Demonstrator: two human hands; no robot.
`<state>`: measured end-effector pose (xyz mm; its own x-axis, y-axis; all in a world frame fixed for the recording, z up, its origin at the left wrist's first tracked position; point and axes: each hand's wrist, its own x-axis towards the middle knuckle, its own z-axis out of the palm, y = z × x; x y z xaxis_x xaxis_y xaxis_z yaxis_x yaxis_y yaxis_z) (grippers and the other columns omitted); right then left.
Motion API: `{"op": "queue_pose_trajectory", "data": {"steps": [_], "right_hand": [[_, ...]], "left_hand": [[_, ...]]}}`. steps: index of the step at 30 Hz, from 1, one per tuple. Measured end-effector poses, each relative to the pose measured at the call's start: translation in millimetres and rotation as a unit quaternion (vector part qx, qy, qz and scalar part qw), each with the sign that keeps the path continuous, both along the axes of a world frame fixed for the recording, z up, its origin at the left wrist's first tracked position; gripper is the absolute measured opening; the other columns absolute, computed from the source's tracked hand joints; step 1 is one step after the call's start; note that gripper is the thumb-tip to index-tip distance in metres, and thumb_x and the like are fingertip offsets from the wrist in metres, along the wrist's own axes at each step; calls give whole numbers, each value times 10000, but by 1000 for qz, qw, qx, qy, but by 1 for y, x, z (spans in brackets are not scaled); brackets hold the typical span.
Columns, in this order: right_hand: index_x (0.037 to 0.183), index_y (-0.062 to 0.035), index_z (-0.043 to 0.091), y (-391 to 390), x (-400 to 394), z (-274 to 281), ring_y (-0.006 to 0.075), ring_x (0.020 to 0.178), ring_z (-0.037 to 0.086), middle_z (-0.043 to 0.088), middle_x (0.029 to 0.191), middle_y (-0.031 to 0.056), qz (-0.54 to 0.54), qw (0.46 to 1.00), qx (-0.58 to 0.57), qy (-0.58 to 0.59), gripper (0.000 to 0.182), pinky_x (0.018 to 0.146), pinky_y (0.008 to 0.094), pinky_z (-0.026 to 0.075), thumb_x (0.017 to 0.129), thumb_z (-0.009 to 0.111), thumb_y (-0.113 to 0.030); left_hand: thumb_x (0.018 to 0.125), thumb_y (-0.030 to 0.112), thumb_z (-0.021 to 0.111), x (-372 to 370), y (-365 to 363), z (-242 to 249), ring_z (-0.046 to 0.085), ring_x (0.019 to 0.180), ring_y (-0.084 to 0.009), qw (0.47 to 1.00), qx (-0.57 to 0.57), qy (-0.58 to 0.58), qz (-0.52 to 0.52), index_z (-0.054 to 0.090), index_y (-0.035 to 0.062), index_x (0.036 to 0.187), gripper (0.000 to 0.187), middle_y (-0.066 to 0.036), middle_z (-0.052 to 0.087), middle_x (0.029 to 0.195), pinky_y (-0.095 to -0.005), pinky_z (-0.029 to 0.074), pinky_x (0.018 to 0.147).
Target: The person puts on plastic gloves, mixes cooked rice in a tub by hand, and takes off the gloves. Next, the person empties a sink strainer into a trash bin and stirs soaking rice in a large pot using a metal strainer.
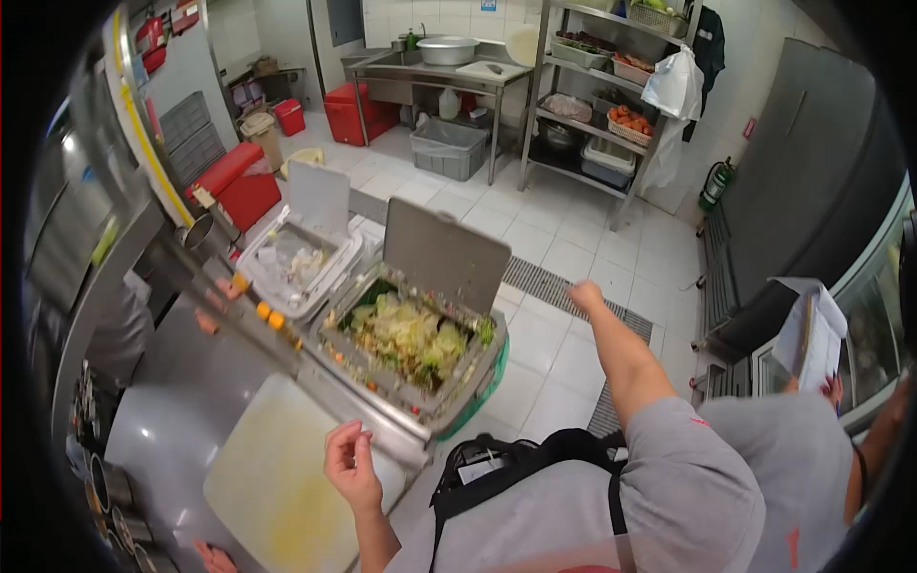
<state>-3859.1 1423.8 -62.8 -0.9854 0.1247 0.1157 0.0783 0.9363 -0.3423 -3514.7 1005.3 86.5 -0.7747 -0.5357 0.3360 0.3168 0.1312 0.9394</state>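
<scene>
My left hand hovers with its fingers loosely apart and nothing in it, above the near corner of a pale cutting board on the steel counter. My right arm reaches out over the tiled floor. My right hand is closed at its end, and I see nothing in it. It hangs just right of a grey waste bin with its lid up, full of green leafy scraps.
A second open bin with pale waste stands behind the first. Orange bits lie on the counter edge. A floor drain grate, a steel sink table and storage shelves lie beyond. At the right another person's hand holds papers.
</scene>
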Motion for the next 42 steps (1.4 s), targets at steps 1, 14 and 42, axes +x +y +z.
{"op": "queue_pose_trajectory", "data": {"steps": [1, 14, 42], "right_hand": [[690, 3, 622, 34, -23, -29, 330, 705, 592, 615, 720, 172, 29, 993, 103, -52, 382, 680, 394, 476, 756, 442, -328], [1006, -151, 626, 302, -2, -193, 279, 1054, 504, 579, 1072, 92, 172, 809, 171, -535, 321, 864, 392, 410, 694, 632, -222], [636, -62, 636, 60, -739, -164, 311, 754, 590, 614, 733, 159, 379, 875, 110, -282, 394, 680, 434, 456, 768, 433, -372]], "left_hand": [[785, -37, 511, -33, 4, 6, 530, 806, -141, 1000, 3, 10, -1, 544, -16, 911, 132, -92, 518, 960, -252, 459, 728], [762, -63, 503, -333, 117, 81, 543, 734, -155, 984, -162, 76, 19, 534, -20, 949, 194, -160, 504, 993, -254, 456, 671], [792, -7, 491, -837, 91, 45, 532, 733, -134, 942, -200, 10, 268, 546, -22, 929, 148, -102, 536, 934, -231, 439, 645]]}}
